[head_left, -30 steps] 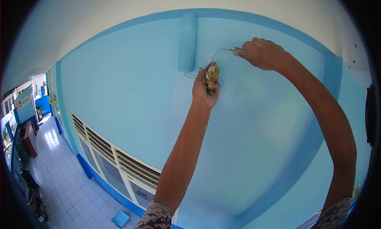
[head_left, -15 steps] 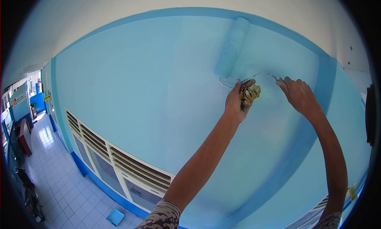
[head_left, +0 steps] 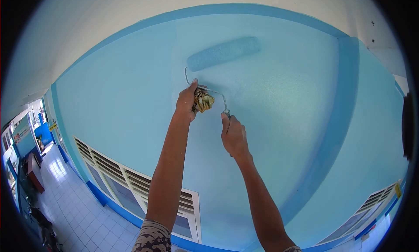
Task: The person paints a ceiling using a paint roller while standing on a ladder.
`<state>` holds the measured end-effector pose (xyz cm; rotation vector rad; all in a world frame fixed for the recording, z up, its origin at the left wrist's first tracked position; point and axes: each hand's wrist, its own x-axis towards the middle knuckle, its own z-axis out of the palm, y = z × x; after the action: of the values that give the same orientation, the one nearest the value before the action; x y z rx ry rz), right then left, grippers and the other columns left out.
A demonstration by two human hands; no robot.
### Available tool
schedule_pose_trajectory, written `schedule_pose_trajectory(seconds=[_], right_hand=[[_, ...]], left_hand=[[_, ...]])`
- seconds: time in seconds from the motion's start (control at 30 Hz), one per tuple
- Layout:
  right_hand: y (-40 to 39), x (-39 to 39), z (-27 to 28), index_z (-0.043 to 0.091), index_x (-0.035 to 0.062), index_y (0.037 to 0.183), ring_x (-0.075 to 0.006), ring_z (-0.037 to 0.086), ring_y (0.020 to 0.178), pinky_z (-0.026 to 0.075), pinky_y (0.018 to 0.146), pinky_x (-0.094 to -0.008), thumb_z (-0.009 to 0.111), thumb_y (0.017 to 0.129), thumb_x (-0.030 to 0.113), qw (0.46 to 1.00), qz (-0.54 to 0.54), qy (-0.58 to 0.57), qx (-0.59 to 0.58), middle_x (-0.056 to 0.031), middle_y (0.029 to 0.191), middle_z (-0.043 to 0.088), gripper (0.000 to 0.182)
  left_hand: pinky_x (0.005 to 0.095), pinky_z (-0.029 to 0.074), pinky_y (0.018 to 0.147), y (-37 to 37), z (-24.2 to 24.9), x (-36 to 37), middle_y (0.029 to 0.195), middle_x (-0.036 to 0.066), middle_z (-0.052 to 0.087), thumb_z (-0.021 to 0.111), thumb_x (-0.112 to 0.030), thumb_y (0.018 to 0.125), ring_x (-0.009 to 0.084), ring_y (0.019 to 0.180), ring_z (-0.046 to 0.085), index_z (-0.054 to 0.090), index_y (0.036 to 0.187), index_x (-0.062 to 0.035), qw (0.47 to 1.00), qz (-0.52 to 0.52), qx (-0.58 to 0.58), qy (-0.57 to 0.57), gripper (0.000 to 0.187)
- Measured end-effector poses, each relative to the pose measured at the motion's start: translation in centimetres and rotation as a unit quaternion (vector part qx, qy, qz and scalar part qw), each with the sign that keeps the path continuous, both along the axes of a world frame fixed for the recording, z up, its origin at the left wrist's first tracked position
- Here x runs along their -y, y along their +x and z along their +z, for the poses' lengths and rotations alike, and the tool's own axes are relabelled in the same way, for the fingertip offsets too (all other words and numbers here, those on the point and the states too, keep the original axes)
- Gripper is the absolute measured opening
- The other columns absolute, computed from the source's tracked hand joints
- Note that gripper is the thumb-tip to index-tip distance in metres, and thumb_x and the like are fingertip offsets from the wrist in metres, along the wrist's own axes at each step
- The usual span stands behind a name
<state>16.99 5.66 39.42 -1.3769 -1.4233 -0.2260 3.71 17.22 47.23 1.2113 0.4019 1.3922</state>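
Note:
A paint roller (head_left: 223, 54) with a light blue sleeve lies along the pale blue wall (head_left: 126, 86), tilted with its right end higher. Its bent wire frame (head_left: 214, 91) runs from the sleeve's left end down to the handle. My right hand (head_left: 234, 133) is closed around that handle. My left hand (head_left: 187, 99) grips a crumpled yellowish rag (head_left: 203, 100) with dark streaks, its thumb up against the wire frame. Whether the left fingers also hold the wire is hard to see. Both arms reach upward.
A darker blue pillar (head_left: 347, 86) stands to the right, below a white ceiling (head_left: 109, 20). Louvred windows (head_left: 118, 169) sit low on the wall. At the left, a tiled corridor floor (head_left: 83, 208) holds a parked motorcycle (head_left: 46, 228) and a reddish-brown desk (head_left: 35, 173).
The roller has swung from near upright to a shallow slant and shifted left in view. Both hands moved left with it, and my right hand came lower and closer to the left.

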Motion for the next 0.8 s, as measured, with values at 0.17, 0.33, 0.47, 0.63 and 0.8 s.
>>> schedule_pose_trajectory(seconds=[0.17, 0.33, 0.47, 0.63, 0.8], right_hand=[[-2.5, -0.8, -8.1, 0.055, -0.0030, 0.089, -0.0523, 0.060, 0.063, 0.047, 0.054, -0.0566, 0.046, 0.106, 0.030, 0.995, 0.020, 0.020, -0.092, -0.0291, 0.064, 0.060, 0.038], [-3.4, -0.4, -17.8, 0.053, -0.0016, 0.092, -0.0511, 0.060, 0.061, 0.044, 0.050, -0.0562, 0.049, 0.105, 0.027, 0.993, 0.007, 0.015, -0.118, -0.0282, 0.062, 0.059, 0.031], [-5.5, 1.2, -24.6, 0.052, -0.0007, 0.093, -0.0511, 0.060, 0.061, 0.043, 0.050, -0.0568, 0.050, 0.104, 0.025, 0.985, 0.009, 0.000, -0.174, -0.0285, 0.065, 0.060, 0.028], [-8.2, 2.8, -32.3, 0.053, -0.0010, 0.093, -0.0519, 0.060, 0.065, 0.044, 0.053, -0.0576, 0.050, 0.103, 0.023, 0.976, -0.003, -0.042, -0.213, -0.0293, 0.068, 0.061, 0.026], [-9.0, 4.7, -36.5, 0.055, -0.0029, 0.095, -0.0524, 0.062, 0.071, 0.047, 0.057, -0.0570, 0.050, 0.103, 0.023, 0.963, 0.019, -0.088, -0.253, -0.0310, 0.073, 0.063, 0.028]], left_hand=[[0.0288, 0.054, 0.058, -1.7, -5.4, 0.4, 0.078, 0.006, 0.064, 0.057, -0.044, 0.100, 0.0159, 0.065, 0.064, 0.067, 0.097, -0.0017, 0.997, -0.009, -0.076, 0.007, 0.044], [0.0295, 0.052, 0.056, -2.0, -13.3, 0.6, 0.070, 0.006, 0.065, 0.057, -0.042, 0.101, 0.0145, 0.060, 0.062, 0.069, 0.090, -0.0005, 0.987, -0.023, -0.161, -0.019, 0.045], [0.0289, 0.052, 0.054, -2.8, -19.6, 1.4, 0.069, 0.007, 0.065, 0.060, -0.041, 0.100, 0.0152, 0.058, 0.063, 0.067, 0.087, -0.0024, 0.976, -0.032, -0.205, -0.067, 0.042], [0.0311, 0.052, 0.058, -3.9, -27.7, 1.1, 0.070, 0.007, 0.066, 0.063, -0.040, 0.098, 0.0151, 0.060, 0.063, 0.067, 0.081, -0.0032, 0.958, -0.027, -0.261, -0.113, 0.041], [0.0311, 0.051, 0.061, -4.4, -31.9, 2.1, 0.070, 0.006, 0.066, 0.063, -0.040, 0.097, 0.0150, 0.061, 0.062, 0.069, 0.081, -0.0039, 0.943, -0.037, -0.290, -0.160, 0.040]])
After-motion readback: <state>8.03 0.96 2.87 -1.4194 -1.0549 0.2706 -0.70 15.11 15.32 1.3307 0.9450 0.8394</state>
